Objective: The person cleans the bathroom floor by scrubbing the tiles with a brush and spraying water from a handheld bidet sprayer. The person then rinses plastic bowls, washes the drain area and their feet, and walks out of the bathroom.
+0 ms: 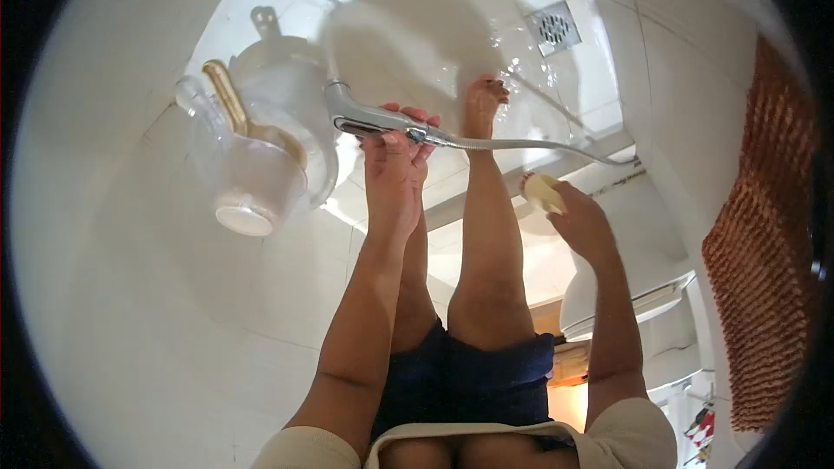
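My left hand (404,143) is wrapped around a chrome spray head (373,117), its nozzle pointing up and left. From its end a metal hose (521,144) runs right toward the wall. A faint streak rises from the nozzle, perhaps water. My right hand (580,219) grips a small pale yellow block-like item (545,194); its exact kind is unclear. Reddish spots show at its far end, fingertips or bristles, I cannot tell. Wet glints show on the white tiled floor (434,30) around my bare foot (485,108).
At the left, a whitish dipper (265,178) and a tan handle (226,95) sit by a pale plastic basin (326,152). A square floor drain (554,29) lies at the far right. A white toilet (634,269) and a brown textured cloth (764,269) are on the right.
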{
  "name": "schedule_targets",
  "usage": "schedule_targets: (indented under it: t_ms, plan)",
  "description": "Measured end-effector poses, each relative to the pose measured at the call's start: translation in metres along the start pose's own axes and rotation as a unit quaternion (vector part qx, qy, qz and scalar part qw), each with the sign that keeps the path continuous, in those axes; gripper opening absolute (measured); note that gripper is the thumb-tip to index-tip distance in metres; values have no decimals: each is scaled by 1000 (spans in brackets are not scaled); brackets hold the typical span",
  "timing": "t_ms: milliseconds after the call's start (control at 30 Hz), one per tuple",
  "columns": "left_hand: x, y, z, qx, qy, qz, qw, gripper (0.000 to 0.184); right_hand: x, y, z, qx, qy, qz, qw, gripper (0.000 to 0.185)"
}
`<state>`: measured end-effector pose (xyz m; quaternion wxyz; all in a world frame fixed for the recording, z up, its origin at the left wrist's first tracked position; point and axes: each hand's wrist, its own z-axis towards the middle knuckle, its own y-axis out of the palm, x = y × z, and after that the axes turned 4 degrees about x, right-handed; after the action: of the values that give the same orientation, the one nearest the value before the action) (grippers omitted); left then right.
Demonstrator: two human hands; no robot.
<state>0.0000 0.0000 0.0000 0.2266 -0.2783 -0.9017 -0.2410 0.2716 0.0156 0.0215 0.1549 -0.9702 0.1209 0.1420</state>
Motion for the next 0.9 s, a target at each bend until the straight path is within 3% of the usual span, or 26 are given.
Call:
schedule_targets:
  t_ms: [67,100,133,200,233,300,333,400,433,533,600,667,733,767,800,833,867,900]
  plan:
    - [-17,4,-10,23,2,-5,1000,42,-17,-52,-9,44,-14,73,996,50]
    - [5,-1,-4,9,-13,-36,999,42,-65,-77,-15,98,6,97,990,50]
    - [9,-2,-9,31,2,-20,999,42,-73,-88,5,156,-62,130,977,49]
    - [8,-2,-17,46,17,-22,999,41,-88,-106,74,242,-78,173,951,48]
    - [10,-2,-21,55,9,-13,998,45,-89,-105,123,237,-109,278,924,49]
    - [18,11,-25,34,50,-54,997,35,-83,-81,230,287,-180,215,916,55]
    - [22,13,-23,29,57,-61,996,35,-97,-63,268,351,-168,119,913,60]
    - [30,11,-11,46,20,-25,998,35,-120,-20,330,304,-192,-9,933,63]
    - [33,8,0,43,25,-29,998,35,-137,3,353,261,-219,-48,939,53]
    - [35,-4,24,32,46,-22,998,30,-204,54,370,194,-328,-60,922,45]
    - [28,-16,33,20,54,-2,998,30,-247,60,377,109,-378,-150,907,41]
    - [30,-24,35,15,62,23,998,30,-299,43,378,85,-335,-307,887,39]
    - [48,-26,33,-30,26,148,988,30,-304,43,432,309,-434,-116,838,38]
    - [49,-25,34,-32,24,152,988,30,-334,1,439,196,-314,-158,915,41]
    - [50,-24,36,-23,22,134,990,31,-325,-13,471,353,-416,-97,832,42]
    - [51,-23,36,-15,19,115,993,31,-327,-48,473,334,-330,-42,882,43]
    - [50,-23,37,-20,21,110,994,33,-310,-76,478,414,-371,-16,831,41]
    - [50,-22,40,-23,24,109,993,33,-292,-103,485,416,-335,-8,845,43]
